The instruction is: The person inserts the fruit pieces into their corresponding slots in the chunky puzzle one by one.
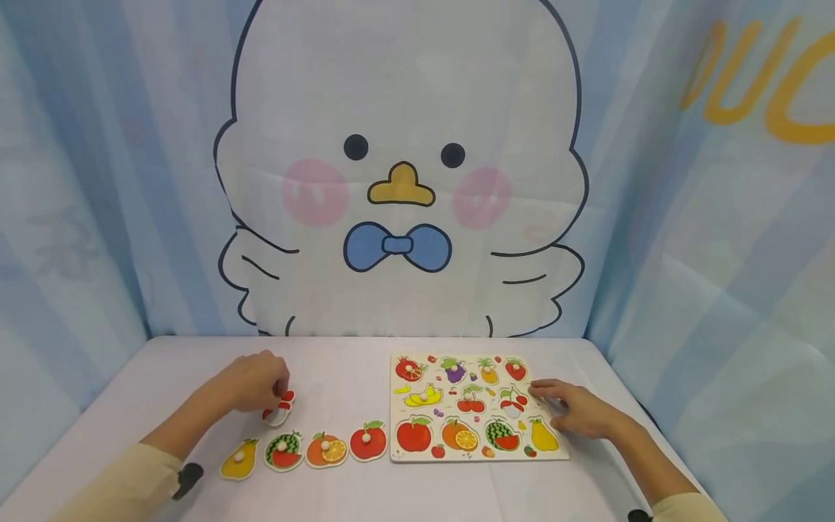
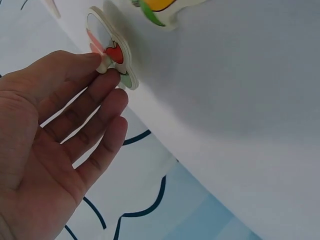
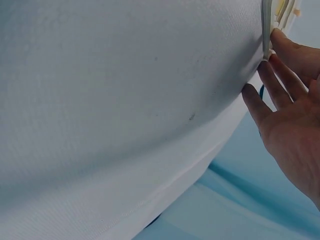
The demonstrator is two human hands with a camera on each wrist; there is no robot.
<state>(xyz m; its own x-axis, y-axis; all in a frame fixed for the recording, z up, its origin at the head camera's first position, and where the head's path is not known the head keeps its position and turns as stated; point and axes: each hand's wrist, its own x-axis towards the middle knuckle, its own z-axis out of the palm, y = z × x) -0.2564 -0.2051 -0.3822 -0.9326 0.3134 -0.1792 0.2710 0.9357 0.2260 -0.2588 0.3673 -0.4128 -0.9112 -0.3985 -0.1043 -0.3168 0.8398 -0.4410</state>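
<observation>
In the head view, the left hand [image 1: 256, 380] pinches a small fruit piece [image 1: 280, 411] beyond a row of knobbed pieces: pear [image 1: 238, 461], watermelon [image 1: 283, 452], orange [image 1: 325, 450] and apple [image 1: 368, 441]. The right hand [image 1: 580, 409] touches the right edge of the board [image 1: 398, 406], which lies flat on the table [image 1: 339, 500] beside the apple. In the left wrist view, thumb and forefinger meet on the piece, the other fingers loosely extended. In the right wrist view, the fingers are spread and nearly straight, thumb against the board's edge
</observation>
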